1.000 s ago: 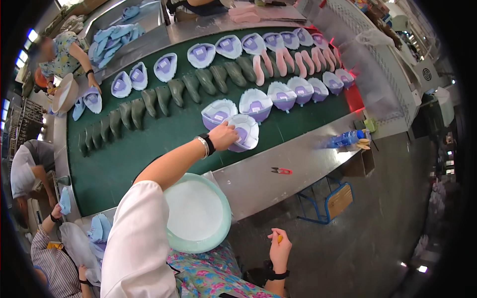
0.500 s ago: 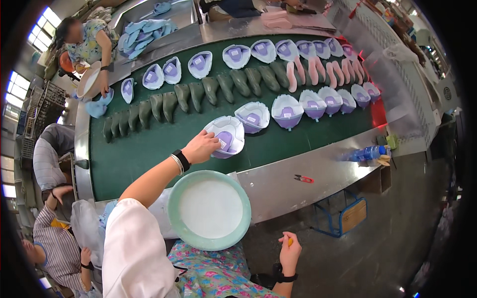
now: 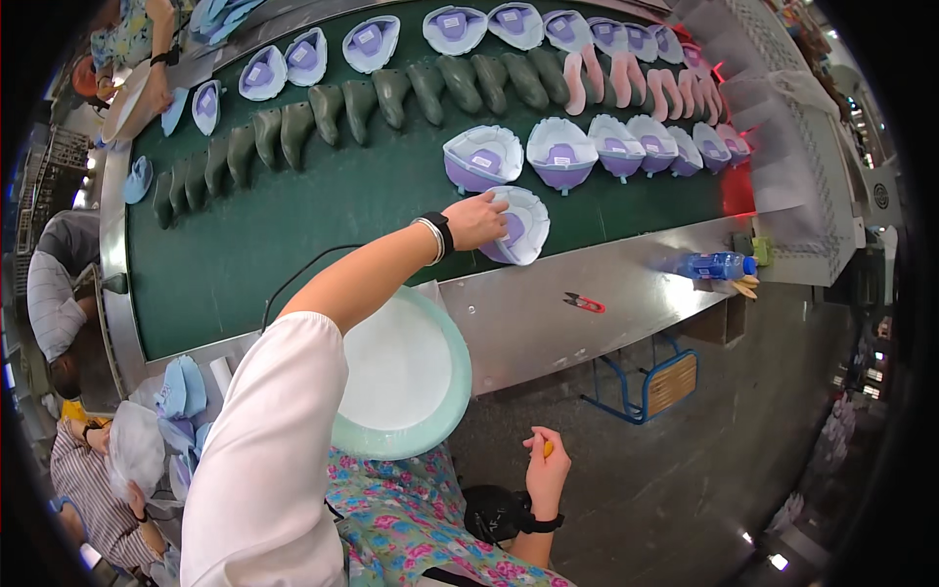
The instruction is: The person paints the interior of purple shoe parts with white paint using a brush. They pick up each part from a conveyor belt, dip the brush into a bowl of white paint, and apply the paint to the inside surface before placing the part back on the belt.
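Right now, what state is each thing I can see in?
Left hand, closed on the nearest shoe upper's rim.
Nearest shoe upper, inside showing.
Right hand, curled round a small yellow thing.
Basin, uncovered, white inside; contents unclear.
Blue bottle, capped; standing or lying is unclear.
Red snips, lying on the metal edge.
Stool, unoccupied.
Green foot forms, lined up in a row.

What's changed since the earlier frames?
The left hand moved the purple-and-white upper left past the neighbouring upper, then back toward the right. Nothing visibly let go. The right hand still holds a small yellow object; the red snips stayed put.
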Demonstrator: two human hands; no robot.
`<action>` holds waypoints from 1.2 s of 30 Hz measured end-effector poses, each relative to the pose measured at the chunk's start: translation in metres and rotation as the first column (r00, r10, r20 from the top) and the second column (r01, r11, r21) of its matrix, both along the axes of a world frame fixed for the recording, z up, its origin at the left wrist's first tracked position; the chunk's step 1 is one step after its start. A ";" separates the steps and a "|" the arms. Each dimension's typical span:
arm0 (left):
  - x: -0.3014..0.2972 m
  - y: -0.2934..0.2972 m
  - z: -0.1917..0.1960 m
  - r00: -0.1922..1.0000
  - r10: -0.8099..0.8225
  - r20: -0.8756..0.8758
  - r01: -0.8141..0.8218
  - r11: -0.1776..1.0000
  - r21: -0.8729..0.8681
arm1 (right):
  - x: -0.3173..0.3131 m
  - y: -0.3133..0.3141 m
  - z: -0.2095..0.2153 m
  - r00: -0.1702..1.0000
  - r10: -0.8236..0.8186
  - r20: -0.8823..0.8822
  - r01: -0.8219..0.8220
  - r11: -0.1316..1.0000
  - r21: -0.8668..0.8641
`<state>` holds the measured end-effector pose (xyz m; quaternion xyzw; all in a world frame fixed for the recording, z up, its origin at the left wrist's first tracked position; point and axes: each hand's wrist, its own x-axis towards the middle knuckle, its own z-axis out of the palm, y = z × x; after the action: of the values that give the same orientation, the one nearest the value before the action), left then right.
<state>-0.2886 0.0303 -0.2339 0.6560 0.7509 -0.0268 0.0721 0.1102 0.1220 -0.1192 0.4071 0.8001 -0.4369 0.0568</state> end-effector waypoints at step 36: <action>0.270 -0.560 0.088 -0.353 0.471 0.809 -0.885 -0.448 -0.126 | -0.139 -0.238 0.161 0.510 0.823 -0.250 -0.695 0.566 0.443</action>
<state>-0.0188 -0.5300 -0.1454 -0.2563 0.8248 0.5030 0.0317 -0.0288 -0.1158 0.0419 -0.0937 0.9415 -0.3235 0.0069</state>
